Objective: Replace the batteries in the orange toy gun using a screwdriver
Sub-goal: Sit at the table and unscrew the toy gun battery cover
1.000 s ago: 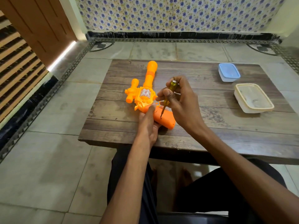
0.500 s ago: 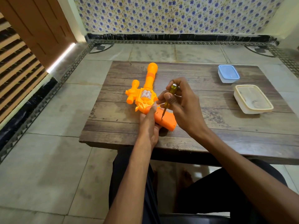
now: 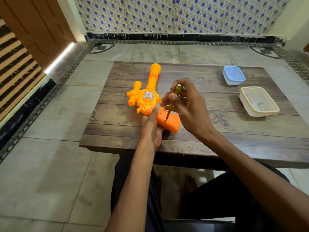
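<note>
- We sit at a low wooden table point(image 3: 217, 131) on a tiled floor, with a flowered wall behind.
- The gun point(image 3: 151, 97) lies flat near the table's middle, its barrel pointing away from us and its butt toward us.
- Over the last second little has moved. The screwdriver point(image 3: 172, 102) has kept its tip on the same spot of the butt, and only our fingers have shifted on the handle. We take it the cover screw is still being turned, and the cover is still on.
- Our right hand point(image 3: 189, 108) pinches the yellow handle, fingers curled close round it and the shaft tilted.
- Our left hand point(image 3: 152, 129) clasps the butt from its left side to steady it, with one finger reaching toward the trigger.
- A blue box point(image 3: 234, 75) and a cream box point(image 3: 259, 101) sit well apart on the right.
</note>
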`<action>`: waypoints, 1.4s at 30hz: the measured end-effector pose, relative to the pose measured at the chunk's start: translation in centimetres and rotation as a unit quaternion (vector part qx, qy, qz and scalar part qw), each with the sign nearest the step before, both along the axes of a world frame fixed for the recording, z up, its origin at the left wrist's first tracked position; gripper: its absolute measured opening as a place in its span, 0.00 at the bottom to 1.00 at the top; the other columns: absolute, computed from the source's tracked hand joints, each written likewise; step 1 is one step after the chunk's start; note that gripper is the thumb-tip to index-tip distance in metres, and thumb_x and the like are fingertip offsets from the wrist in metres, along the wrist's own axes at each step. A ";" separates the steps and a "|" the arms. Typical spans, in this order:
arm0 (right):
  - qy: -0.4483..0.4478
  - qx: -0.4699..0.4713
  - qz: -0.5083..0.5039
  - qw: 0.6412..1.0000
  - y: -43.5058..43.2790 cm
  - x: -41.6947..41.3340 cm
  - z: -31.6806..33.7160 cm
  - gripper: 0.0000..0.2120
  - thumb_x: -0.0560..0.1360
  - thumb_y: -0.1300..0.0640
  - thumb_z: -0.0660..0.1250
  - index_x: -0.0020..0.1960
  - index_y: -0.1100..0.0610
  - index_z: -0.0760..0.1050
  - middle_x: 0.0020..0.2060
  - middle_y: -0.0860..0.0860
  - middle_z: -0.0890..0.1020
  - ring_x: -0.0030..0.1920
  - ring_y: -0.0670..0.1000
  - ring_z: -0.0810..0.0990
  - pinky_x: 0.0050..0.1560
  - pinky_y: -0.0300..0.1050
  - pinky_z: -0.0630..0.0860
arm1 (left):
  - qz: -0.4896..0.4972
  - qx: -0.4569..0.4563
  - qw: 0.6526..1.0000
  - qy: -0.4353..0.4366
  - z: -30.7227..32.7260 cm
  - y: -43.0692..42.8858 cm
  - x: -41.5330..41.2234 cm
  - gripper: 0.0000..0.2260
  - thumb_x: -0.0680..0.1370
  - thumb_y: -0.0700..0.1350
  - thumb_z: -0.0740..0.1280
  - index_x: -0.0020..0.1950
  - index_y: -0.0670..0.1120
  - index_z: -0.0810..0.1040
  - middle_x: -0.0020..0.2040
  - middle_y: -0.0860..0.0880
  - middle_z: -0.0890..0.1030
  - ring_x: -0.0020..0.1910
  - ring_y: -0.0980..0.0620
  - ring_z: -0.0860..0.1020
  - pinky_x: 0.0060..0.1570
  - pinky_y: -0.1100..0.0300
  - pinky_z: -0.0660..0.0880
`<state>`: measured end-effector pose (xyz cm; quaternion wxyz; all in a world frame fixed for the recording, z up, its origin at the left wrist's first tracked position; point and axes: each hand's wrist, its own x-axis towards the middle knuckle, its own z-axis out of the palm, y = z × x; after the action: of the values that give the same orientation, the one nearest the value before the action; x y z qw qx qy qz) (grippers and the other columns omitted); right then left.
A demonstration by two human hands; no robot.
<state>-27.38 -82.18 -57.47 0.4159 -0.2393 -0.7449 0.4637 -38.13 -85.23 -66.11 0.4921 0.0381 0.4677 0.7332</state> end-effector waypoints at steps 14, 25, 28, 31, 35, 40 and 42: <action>-0.173 0.192 -0.099 0.961 1.1 0.1 0.7 0.10 0.74 0.50 0.71 0.51 0.54 0.77 0.39 0.48 0.80 0.38 0.47 0.78 0.40 0.51 0.77 | 0.012 -0.008 1.000 0.009 0.4 -0.1 0.6 0.20 0.81 0.44 0.66 0.73 0.46 0.70 0.63 0.40 0.80 0.56 0.45 0.82 0.52 0.43 0.80; -0.531 0.293 0.003 0.795 1.4 -0.9 6.3 0.11 0.80 0.53 0.61 0.40 0.56 0.68 0.35 0.51 0.70 0.34 0.53 0.70 0.35 0.46 0.67 | 0.033 0.006 0.999 0.012 0.4 -0.1 0.9 0.19 0.82 0.41 0.64 0.73 0.46 0.69 0.53 0.50 0.82 0.44 0.57 0.84 0.40 0.56 0.81; -0.554 0.303 0.014 0.776 1.6 -1.5 7.0 0.24 0.81 0.46 0.59 0.32 0.54 0.56 0.30 0.49 0.63 0.28 0.48 0.61 0.36 0.46 0.65 | 0.035 0.006 0.999 0.012 0.2 -0.1 0.9 0.19 0.82 0.42 0.65 0.73 0.45 0.70 0.51 0.50 0.83 0.47 0.55 0.83 0.43 0.55 0.80; -0.564 0.319 0.031 0.761 2.1 -1.7 7.1 0.24 0.81 0.45 0.59 0.32 0.54 0.57 0.29 0.49 0.63 0.29 0.49 0.63 0.38 0.47 0.65 | 0.030 0.016 0.999 0.017 -0.1 -0.1 0.7 0.19 0.82 0.43 0.64 0.73 0.43 0.69 0.42 0.52 0.85 0.46 0.52 0.82 0.48 0.51 0.80; -0.573 0.320 0.115 0.746 2.8 -1.4 7.0 0.17 0.82 0.50 0.61 0.36 0.54 0.67 0.34 0.50 0.73 0.39 0.53 0.74 0.41 0.49 0.72 | 0.032 0.015 0.999 0.011 -0.2 0.0 0.7 0.19 0.82 0.43 0.65 0.73 0.44 0.69 0.52 0.46 0.83 0.53 0.48 0.81 0.53 0.47 0.78; -0.587 0.314 0.173 0.726 3.3 -0.7 7.3 0.12 0.78 0.63 0.64 0.59 0.55 0.80 0.50 0.50 0.81 0.49 0.48 0.77 0.47 0.42 0.76 | 0.032 0.019 0.999 -0.005 -0.3 0.3 0.7 0.18 0.82 0.42 0.65 0.72 0.46 0.70 0.48 0.48 0.85 0.51 0.48 0.81 0.54 0.45 0.78; -0.576 0.313 0.167 0.737 3.4 -0.9 7.2 0.12 0.78 0.62 0.63 0.58 0.56 0.80 0.48 0.49 0.80 0.47 0.46 0.75 0.43 0.39 0.73 | 0.032 0.022 0.999 -0.009 -0.2 0.3 0.8 0.16 0.82 0.42 0.65 0.70 0.46 0.72 0.42 0.50 0.85 0.47 0.49 0.82 0.56 0.44 0.77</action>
<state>-28.25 -78.75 -50.22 -0.1250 -0.1889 -0.9732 0.0400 -37.35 -84.88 -66.30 0.4716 0.0270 0.4481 0.7590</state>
